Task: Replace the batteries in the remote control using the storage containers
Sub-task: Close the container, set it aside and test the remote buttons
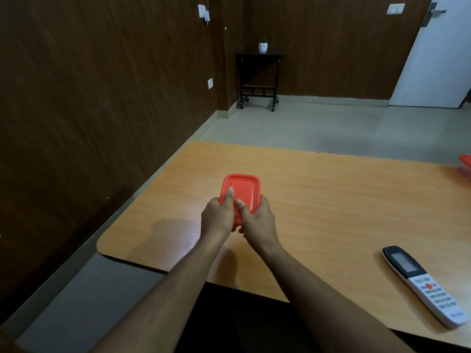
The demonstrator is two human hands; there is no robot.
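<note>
Orange-red plastic: a small lidded storage container (241,192) sits on the wooden bench (331,200), left of centre and toward the near edge, held from its near end by both hands. Left hand (216,217) wraps the left near corner with the thumb laid flat on the lid; right hand (258,220) wraps the right near corner, thumb also on top. Both grips are clamped on the container. Its long axis runs near to far, the far short end pointing away from the person. Contents cannot be seen through the lid. Judged light and rigid, with a snap-on lid whose rim should flex; smooth plastic may slip, so the best purchase appears to be a lid corner, with the other hand pinning the base. Remote control (424,285) lies face up at the near right, well apart from the hands, long axis running from far-left to near-right, dark display end farther away. Its battery cover is presumably on the hidden underside. A second red container (466,161) is only partly in view at the far right edge.
</note>
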